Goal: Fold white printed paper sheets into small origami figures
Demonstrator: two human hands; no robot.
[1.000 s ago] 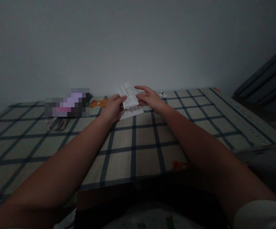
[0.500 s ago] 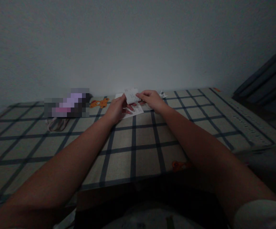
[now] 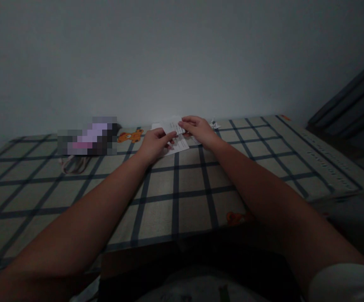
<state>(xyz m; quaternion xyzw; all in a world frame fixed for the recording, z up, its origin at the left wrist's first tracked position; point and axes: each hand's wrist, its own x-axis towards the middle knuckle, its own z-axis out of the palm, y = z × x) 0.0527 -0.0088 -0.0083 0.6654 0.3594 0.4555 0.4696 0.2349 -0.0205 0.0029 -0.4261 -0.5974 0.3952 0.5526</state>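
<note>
A small printed slip of white paper is between my hands at the far side of the table. My right hand closes on the slip's right edge, thumb and fingers pinched together. To its left, my left hand has its thumb stretched out near the slip and its fingers apart below. Under both hands lies a larger printed sheet of paper, partly covered by them. Dim light leaves the print unreadable.
A checked tablecloth covers the table against the pale wall. A blurred-out purple and dark object with a strap lies to the left. A crumpled white piece sits just beyond my right hand. Dark folded fabric hangs at right.
The slip has been lowered and tilted flatter towards the sheet. My left hand has let go of its left edge, and its thumb has moved right. My right hand has barely moved.
</note>
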